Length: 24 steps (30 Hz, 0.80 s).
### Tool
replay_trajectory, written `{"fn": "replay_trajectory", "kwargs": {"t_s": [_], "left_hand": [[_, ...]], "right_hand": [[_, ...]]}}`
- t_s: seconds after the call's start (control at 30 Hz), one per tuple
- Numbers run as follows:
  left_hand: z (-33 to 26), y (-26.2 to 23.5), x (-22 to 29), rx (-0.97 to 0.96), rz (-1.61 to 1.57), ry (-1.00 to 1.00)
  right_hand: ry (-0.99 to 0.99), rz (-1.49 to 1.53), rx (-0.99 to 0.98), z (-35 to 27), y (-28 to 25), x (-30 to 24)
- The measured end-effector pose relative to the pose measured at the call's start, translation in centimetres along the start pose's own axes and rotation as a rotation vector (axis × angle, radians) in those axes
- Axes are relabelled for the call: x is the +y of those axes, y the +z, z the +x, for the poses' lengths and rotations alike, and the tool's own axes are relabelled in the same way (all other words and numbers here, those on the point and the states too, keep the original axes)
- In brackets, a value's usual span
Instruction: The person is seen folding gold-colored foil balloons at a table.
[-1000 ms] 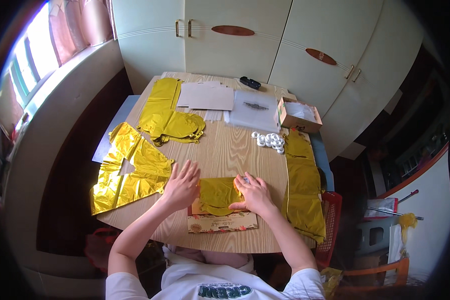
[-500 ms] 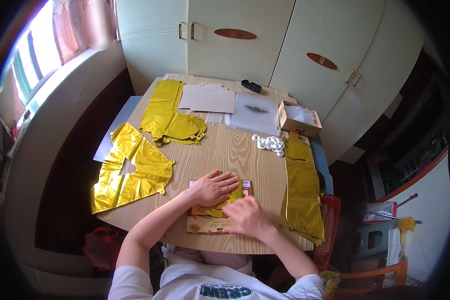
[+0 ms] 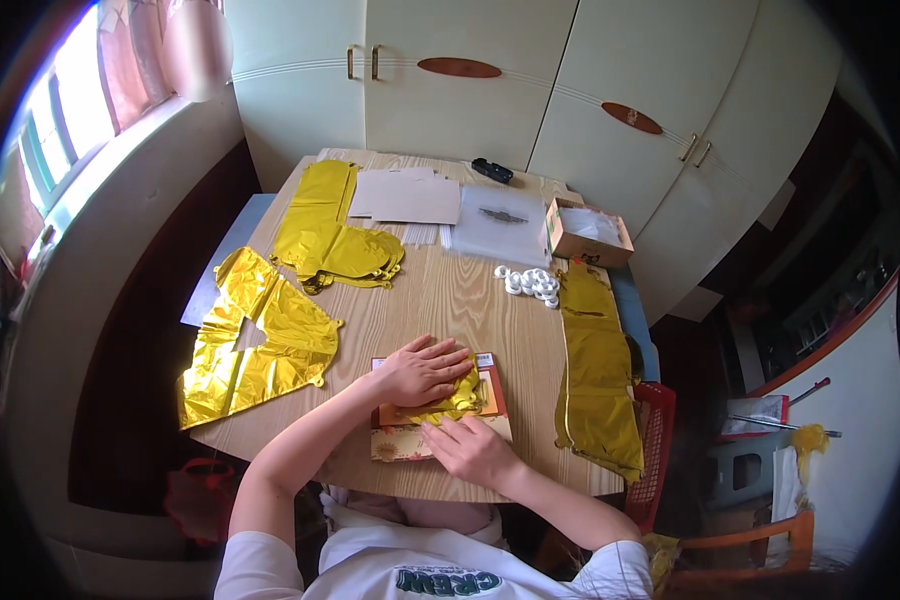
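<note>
12 = far side from wearer. Approx. 9-10 o'clock from hands, a shiny gold foil sheet (image 3: 260,350) is lying well apart. L hand (image 3: 428,371) is resting flat, fingers out, grasping nothing, on the folded gold foil (image 3: 460,398), which is sitting on a printed card pack (image 3: 395,450) near the table's (image 3: 515,335) 6 o'clock edge. Foil is showing at approx. 3-5 o'clock of L hand; R hand (image 3: 470,448) is touching its 6 o'clock side, fingers part bent. So neither's nearer: L is covering, R is meeting the edge. Can't tell if R is pinching. Foil's long axis: can't tell, L hand is hiding much of it. At 3, a gold foil strip (image 3: 600,380) is lying approx. 12-to-6.
</note>
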<state>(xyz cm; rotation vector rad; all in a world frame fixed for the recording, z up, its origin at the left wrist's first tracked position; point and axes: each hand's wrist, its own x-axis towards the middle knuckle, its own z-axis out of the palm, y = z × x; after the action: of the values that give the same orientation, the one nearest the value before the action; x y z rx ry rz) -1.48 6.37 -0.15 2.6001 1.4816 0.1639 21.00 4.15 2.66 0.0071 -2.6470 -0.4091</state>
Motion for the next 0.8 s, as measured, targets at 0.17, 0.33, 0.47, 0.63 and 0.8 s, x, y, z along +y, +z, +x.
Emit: {"fn": "replay_trajectory", "kwargs": {"t_s": [0.17, 0.33, 0.47, 0.63, 0.8], "left_hand": [[0.0, 0.5, -0.1, 0.081, 0.04, 0.019], [-0.2, 0.2, 0.3, 0.048, 0.045, 0.005], [-0.4, -0.3, 0.4, 0.032, 0.04, 0.014], [-0.6, 0.3, 0.3, 0.076, 0.086, 0.017], [-0.4, 0.1, 0.3, 0.065, 0.103, 0.018]], "right_hand": [[0.062, 0.065, -0.001, -1.5, -2.8, -0.9], [0.086, 0.128, 0.011, -5.9, -8.3, -0.4], [0.222, -0.008, 0.063, -10.6, -12.3, 0.7], [0.514, -0.102, 0.131, -12.3, -11.3, 3.3], [0.571, -0.095, -0.042, -12.6, -6.4, 5.1]]}}
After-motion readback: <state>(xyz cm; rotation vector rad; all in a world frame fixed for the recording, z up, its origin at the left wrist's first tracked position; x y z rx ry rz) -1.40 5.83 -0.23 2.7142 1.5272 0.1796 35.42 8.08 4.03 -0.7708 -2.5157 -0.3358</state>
